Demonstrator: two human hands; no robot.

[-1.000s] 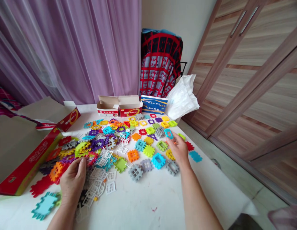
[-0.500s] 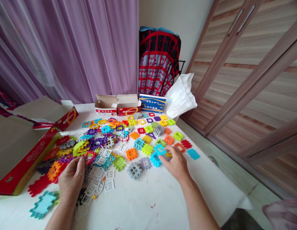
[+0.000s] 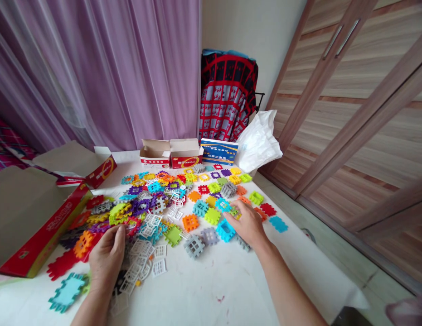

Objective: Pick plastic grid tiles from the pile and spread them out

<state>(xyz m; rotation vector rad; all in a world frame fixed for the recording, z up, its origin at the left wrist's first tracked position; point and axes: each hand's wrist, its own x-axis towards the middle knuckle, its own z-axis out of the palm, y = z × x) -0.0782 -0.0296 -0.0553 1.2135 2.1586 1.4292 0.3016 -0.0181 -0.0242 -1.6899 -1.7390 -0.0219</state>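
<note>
My right hand is over the right part of the spread blocks, its thumb and fingers on a light-blue windowed block. A blue square frame block lies just below that hand, and a grey block is partly hidden under it. At the left, my left hand is closed in a pinch by the edge of the heap; whatever its fingertips hold is hidden. Beside it lie white window pieces and a red plate. A grey window block lies between the hands.
Opened red boxes stand at the left. Small cartons, a blue box and a white plastic bag line the back. A teal plate lies at front left. Wooden cabinets stand to the right.
My right hand has moved slightly away from me and left, and the light-blue windowed block has shifted with it, apart from the blue frame. My left hand stays pinched; the view has shifted slightly.
</note>
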